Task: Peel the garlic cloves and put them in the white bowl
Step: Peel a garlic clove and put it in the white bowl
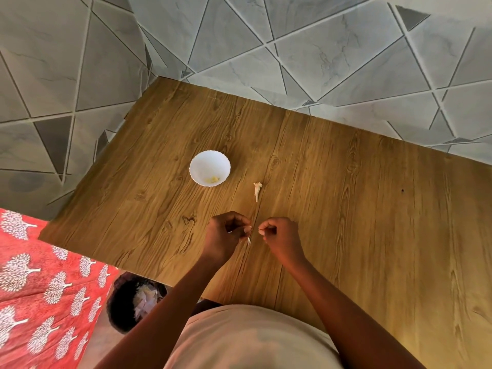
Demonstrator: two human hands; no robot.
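The grip of the left hand (226, 233) is closed: its fingers curl in and pinch a small pale thing, seemingly a garlic clove (248, 229), mostly hidden, with a thin wisp of skin (249, 241) hanging just below the fingertips. The grip of the right hand (277, 234) is also closed, the fingers curled with thumb and forefinger pressed together at the tip; whether they pinch a bit of skin is too small to tell. The two hands sit close together with a narrow gap between them, low over the wooden tabletop (346, 209), near its front middle.

Farther away, just right of the line between the hands, a pale garlic stem piece (257, 190) lies on the tabletop, well apart from both grips. To its left and slightly farther stands the white bowl (209, 168), upright, with a few yellowish peeled garlic cloves (213, 179) at its bottom, on the near side.

Off the near left edge of the tabletop, on the floor, stands a dark bin (119, 307) holding pale papery scraps (145, 299). Left of that is a red cloth (40, 275) printed with white trees. Grey tiles (319, 49) with triangular lines surround the far side.
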